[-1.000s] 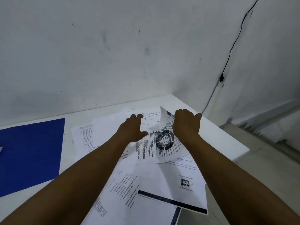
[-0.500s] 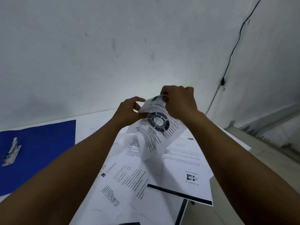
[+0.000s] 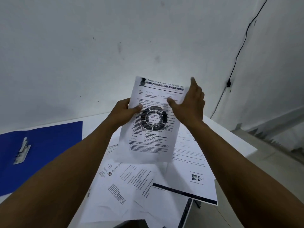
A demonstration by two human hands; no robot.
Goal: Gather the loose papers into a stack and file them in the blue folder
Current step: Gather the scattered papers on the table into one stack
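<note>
A printed sheet with a dark ring emblem [image 3: 153,134] is held upright above the table. My left hand [image 3: 124,115] pinches its left edge, thumb on the front. My right hand [image 3: 189,106] lies flat against its right edge, fingers straight and thumb on the front. Several loose printed papers [image 3: 131,186] lie overlapping on the white table [image 3: 233,139] below. The blue folder [image 3: 49,148] lies open at the left, its metal clip [image 3: 22,151] showing.
A white wall stands close behind the table. A black cable [image 3: 238,53] runs down the wall at the right. The table's right edge drops to a tiled floor [image 3: 263,170]. Some papers overhang the near right edge.
Both hands have lifted the ring-emblem sheet off the pile and straightened it upright. The right hand's fingers went from curled on the top edge to flat along the side.
</note>
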